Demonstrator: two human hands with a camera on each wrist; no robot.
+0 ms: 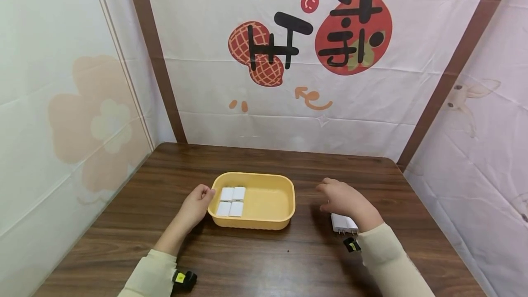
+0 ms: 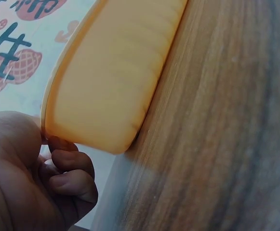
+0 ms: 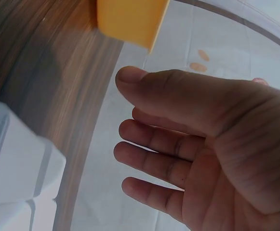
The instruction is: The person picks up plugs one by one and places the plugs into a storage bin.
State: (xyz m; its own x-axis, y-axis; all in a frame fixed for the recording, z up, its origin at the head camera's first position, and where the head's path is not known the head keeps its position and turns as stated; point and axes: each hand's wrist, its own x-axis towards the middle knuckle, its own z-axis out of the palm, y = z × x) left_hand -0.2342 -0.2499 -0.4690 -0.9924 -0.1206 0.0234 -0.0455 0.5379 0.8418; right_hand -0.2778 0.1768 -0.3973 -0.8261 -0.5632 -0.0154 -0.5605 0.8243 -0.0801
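Observation:
A yellow plastic tray [image 1: 268, 224] stands mid-table, and its left end is pinched at the rim by my left hand [image 1: 197, 205] between thumb and curled fingers. The left wrist view shows that hand [image 2: 48, 168] at the corner of the tray wall [image 2: 101, 91]. Inside the tray, at its left end, several white charger plugs [image 1: 230, 208] lie in a tight two-by-two block. My right hand [image 1: 344, 200] hovers right of the tray with fingers extended and holds nothing. Partly hidden under it, more white charger plugs [image 1: 341, 223] sit side by side, metal prongs facing the near edge.
The dark wood-grain table [image 1: 264, 265] carries all of this. A printed white cloth [image 1: 198, 86] hangs behind its far edge, with more cloth at both sides. Each sleeve has a black wrist camera, the left one [image 1: 187, 281] close over the tabletop.

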